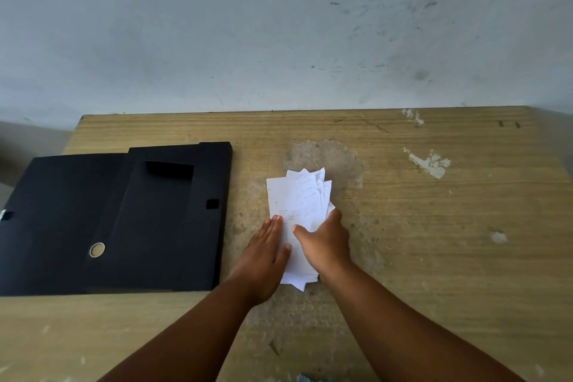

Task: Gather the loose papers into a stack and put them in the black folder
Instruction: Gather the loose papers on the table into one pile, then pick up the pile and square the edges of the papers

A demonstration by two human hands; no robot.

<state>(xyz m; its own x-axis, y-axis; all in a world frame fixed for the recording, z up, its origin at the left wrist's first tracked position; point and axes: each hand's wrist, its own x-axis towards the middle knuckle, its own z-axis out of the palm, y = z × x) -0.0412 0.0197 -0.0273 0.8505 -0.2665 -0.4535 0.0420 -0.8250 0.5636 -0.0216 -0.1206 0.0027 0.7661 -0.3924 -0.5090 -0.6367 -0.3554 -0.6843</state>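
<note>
A rough stack of white papers (296, 195) with faint handwriting lies near the middle of the wooden table (434, 211), its far ends fanned and uneven. My left hand (266, 253) lies flat against the stack's left edge, fingers together. My right hand (324, 240) covers the stack's right side with the thumb across the top sheet and the fingers curled around the right edge. The black folder (124, 220) lies open to the left of the papers, apart from them, with a round hole in its spine and nothing inside.
A grey scuffed wall (279, 25) rises straight behind the table's far edge. The tabletop has a worn patch (328, 158) behind the papers and white chips at the right. The folder's left flap reaches the table's left edge.
</note>
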